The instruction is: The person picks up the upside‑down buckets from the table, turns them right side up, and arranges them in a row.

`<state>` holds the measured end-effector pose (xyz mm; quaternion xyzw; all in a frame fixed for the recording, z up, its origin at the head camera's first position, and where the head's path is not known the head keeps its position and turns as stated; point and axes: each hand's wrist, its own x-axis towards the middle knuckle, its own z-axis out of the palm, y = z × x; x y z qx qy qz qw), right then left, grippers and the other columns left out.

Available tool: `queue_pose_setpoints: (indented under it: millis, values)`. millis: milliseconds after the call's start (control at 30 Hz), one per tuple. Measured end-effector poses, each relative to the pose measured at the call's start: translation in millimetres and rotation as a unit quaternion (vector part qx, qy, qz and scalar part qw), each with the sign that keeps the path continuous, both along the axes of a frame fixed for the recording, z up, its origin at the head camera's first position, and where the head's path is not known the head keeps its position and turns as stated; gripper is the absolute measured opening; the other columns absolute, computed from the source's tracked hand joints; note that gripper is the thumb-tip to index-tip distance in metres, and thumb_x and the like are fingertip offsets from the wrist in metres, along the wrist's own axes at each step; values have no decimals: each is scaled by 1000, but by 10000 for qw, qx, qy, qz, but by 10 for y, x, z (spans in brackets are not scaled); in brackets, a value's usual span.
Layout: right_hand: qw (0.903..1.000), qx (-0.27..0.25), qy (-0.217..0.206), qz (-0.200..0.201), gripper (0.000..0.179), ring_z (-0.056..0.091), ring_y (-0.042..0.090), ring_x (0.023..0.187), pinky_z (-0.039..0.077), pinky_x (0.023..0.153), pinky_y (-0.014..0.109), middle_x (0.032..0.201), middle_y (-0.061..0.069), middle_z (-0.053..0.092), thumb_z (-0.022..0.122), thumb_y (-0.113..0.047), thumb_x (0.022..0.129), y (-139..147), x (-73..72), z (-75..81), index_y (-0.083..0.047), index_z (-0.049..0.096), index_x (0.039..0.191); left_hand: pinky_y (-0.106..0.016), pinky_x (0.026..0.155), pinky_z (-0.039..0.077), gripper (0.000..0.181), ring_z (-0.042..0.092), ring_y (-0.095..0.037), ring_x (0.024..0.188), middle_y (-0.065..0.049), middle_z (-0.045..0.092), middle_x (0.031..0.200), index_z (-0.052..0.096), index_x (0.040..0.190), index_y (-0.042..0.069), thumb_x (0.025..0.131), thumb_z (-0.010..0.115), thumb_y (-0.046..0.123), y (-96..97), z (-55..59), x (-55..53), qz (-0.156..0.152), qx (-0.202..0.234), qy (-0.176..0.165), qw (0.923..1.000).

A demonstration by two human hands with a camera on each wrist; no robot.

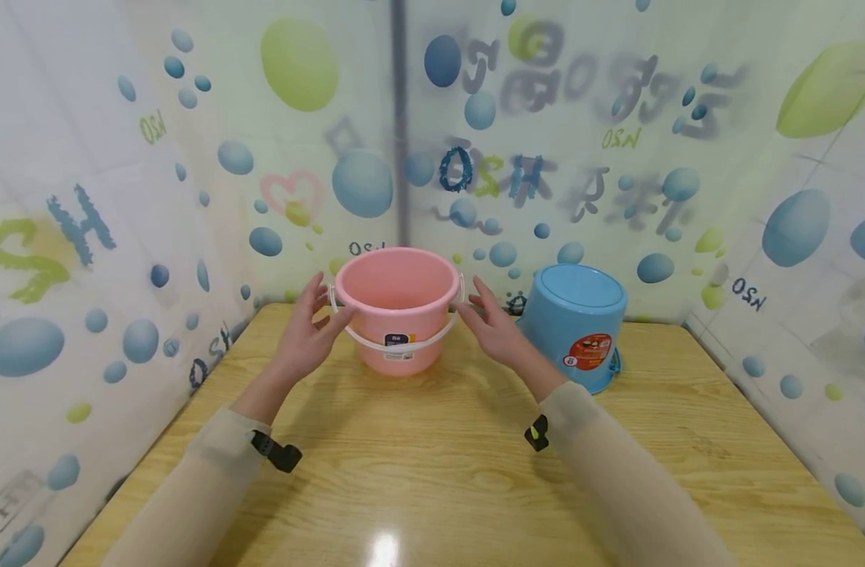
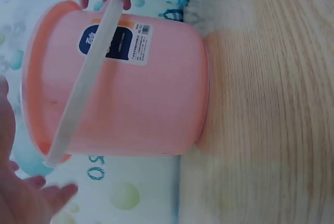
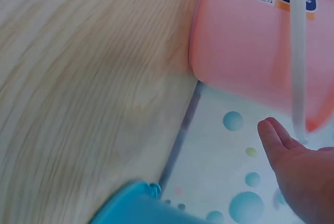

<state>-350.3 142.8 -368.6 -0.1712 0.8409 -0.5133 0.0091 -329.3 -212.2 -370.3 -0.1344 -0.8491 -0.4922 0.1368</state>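
A pink plastic bucket (image 1: 398, 331) stands upright on the wooden table, its mouth facing up. Its white handle (image 1: 404, 346) hangs down across the front, over a dark label. My left hand (image 1: 310, 331) is at the bucket's left side, fingers spread and thumb right at the rim. On the opposite side my right hand (image 1: 494, 324) has its fingers extended, with the thumb close to the rim and the handle's end. Both palms face the bucket, and neither hand curls round it. The left wrist view shows the label (image 2: 117, 42) and the handle (image 2: 86, 85) from the front.
To the right, behind my right forearm, a blue bucket (image 1: 574, 315) stands upside down with a red oval sticker (image 1: 588, 352). Patterned curtains (image 1: 361, 94) close off the back and both sides of the wooden table (image 1: 418, 472).
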Motion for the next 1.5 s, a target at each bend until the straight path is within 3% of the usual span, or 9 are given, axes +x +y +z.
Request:
queue_pose_setpoints:
  millis: [167,367,567,867,1033,1167,1300,1400,1500]
  values:
    - [9997,126,113,149,85,44,45,159,43,124,67,181,19,27,52,-52,115,218,221,20,-25,3,179,-71,126,38,91,30,-44,163,-23,27,176,18,177,12,108,72,39,48,78,149,207,-196,822,9962]
    - [9980,225,378,443,78,46,45,158,45,123,66,180,18,30,53,-41,117,496,547,20,-25,8,179,-68,120,47,83,37,-41,161,-18,34,175,28,175,14,107,75,22,249,197,374,-555,-54,1363,9891]
    - [9938,546,700,667,73,49,48,156,47,120,68,177,22,34,53,-30,118,787,864,-15,-18,13,178,-60,120,51,81,43,-38,161,-15,36,177,31,174,13,106,75,14,550,270,595,-1573,140,1279,9791]
    - [9905,757,840,778,69,52,54,150,47,115,75,174,26,37,52,-22,118,1164,1166,-172,-17,17,178,-60,121,50,84,39,-41,163,-17,30,179,30,174,10,106,76,26,1026,115,728,-2869,23,851,9542]
    - [9905,960,817,556,68,55,55,145,52,111,71,171,29,40,53,-21,118,1371,1292,-211,-10,19,176,-58,122,49,85,37,-36,165,-14,31,180,30,174,9,105,78,20,1258,-4,730,-3157,-100,581,9470]
    - [9887,1081,955,409,68,60,55,141,60,109,42,168,29,42,55,-17,117,1530,1305,-221,-6,20,175,-52,123,50,85,37,-31,166,-11,32,180,28,174,9,105,77,20,1431,-66,676,-3245,-201,264,9453]
    - [9877,1211,984,115,70,61,55,138,53,100,18,166,30,44,57,-17,116,1705,1282,-226,-5,19,174,-49,125,49,87,37,-27,166,-7,33,180,25,176,17,107,76,29,1611,-120,564,-3198,-347,-161,9467]
    - [9880,1296,829,-133,74,58,57,141,59,102,28,167,33,40,57,-19,116,1828,1247,-240,-4,15,175,-52,126,47,91,35,-30,166,-8,30,181,21,177,21,106,76,36,1742,-173,432,-3154,-565,-370,9466]
    - [9899,1241,624,-297,81,51,63,144,61,107,57,169,37,33,58,-22,116,1928,1179,-270,-2,7,175,-55,126,46,97,34,-36,166,-11,27,182,18,178,21,104,78,42,1868,-236,262,-3078,-868,-474,9463]
